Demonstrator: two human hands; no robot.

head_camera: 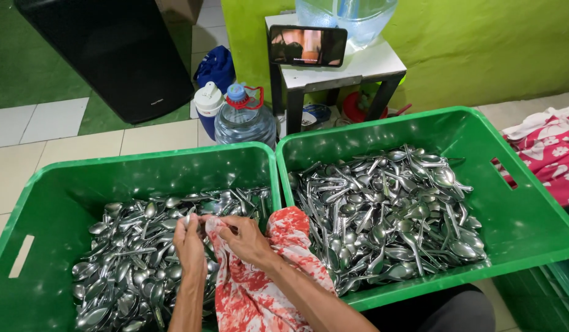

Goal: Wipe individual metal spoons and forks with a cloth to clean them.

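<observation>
Here, two green plastic crates stand side by side on the tiled floor: the left crate (pixel 57 184) and the right crate (pixel 518 215), each heaped with metal spoons too many to count. Behind them sits one white stool (pixel 370 64) bearing one phone (pixel 307 45) lying sideways, its screen lit. Two bottles stand near the stool's legs: a clear water bottle (pixel 244 120) with a blue cap and red ring, and a blue flask (pixel 209 107) with a white lid. One red-and-white patterned cloth (pixel 260 289) drapes over the left crate's near edge. The left hand (pixel 189 243) is closed around a spoon (pixel 187 219) over the left heap; the right hand (pixel 247 240) pinches the cloth's upper edge, fingers together.
</observation>
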